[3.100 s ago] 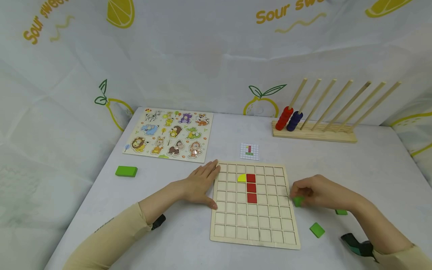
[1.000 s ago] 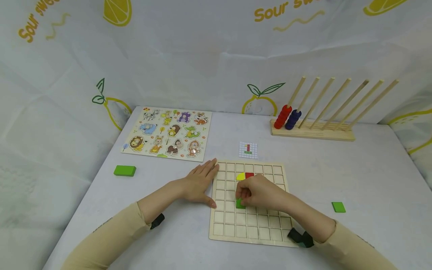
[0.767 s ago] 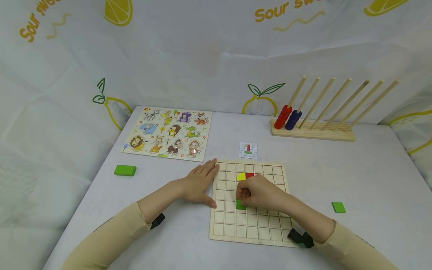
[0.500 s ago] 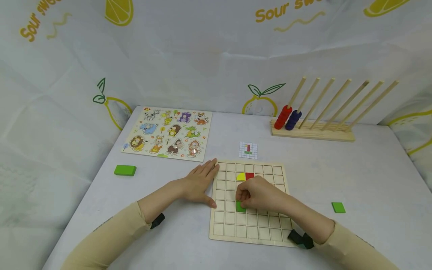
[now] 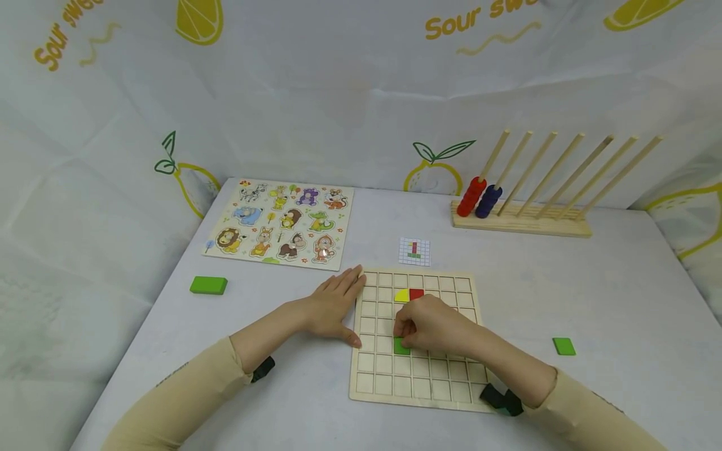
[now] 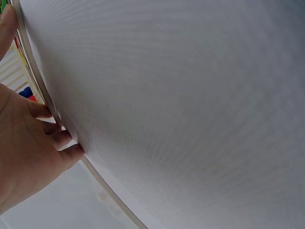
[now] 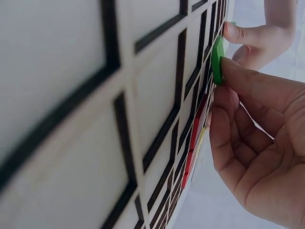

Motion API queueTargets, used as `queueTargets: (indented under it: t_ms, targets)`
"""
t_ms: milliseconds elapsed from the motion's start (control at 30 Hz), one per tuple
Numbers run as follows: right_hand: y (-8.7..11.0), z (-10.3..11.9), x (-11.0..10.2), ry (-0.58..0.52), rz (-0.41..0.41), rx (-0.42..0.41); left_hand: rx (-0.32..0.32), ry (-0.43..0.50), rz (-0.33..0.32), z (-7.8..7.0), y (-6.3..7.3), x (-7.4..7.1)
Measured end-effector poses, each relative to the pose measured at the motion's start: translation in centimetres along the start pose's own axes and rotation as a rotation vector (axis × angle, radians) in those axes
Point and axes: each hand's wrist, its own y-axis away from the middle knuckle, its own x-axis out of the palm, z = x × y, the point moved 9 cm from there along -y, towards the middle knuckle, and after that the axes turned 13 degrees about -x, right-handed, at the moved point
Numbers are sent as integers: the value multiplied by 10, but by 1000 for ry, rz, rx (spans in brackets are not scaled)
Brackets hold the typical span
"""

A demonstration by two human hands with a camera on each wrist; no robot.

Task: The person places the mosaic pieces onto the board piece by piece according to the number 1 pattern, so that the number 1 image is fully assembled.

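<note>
In the head view, my right hand (image 5: 434,324) is over the middle of the wooden grid board (image 5: 395,404), thumb and fingers pinching a green square tile (image 5: 402,347) at a cell. The right wrist view shows the thumb against this green tile (image 7: 218,59), slightly tilted at the board's surface. My left hand (image 5: 329,313) lies with fingers extended along the board's left edge, thumb lower down on that edge. A yellow quarter-round tile (image 5: 402,295) and a red tile (image 5: 416,294) sit side by side in the board. My right hand hides the cells below the red tile.
A loose green tile (image 5: 564,346) lies right of the board; a green block (image 5: 209,285) lies at left. Behind the board are a small pattern card (image 5: 414,251), an animal puzzle (image 5: 271,241) and a peg rack (image 5: 521,225) with red and blue beads.
From the table right of the board, my right hand has come left onto the board with a green tile, then lowered it slightly. One loose green tile is gone from the table. The left hand stays.
</note>
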Motion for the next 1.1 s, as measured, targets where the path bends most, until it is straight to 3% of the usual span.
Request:
queueTargets:
  t_ms: [233,567,833,1100]
  targets:
    - [0,1,-2,11,-10,3,0,0,3,2,-1,2]
    - [5,-1,-26,53,-57,6,4,-3,1,2,-1,3]
    - [23,-15,-44,78,-70,30,11,-1,0,1,0,1]
    - [49,-28,-59,23,-70,40,8,-7,5,0,1,1]
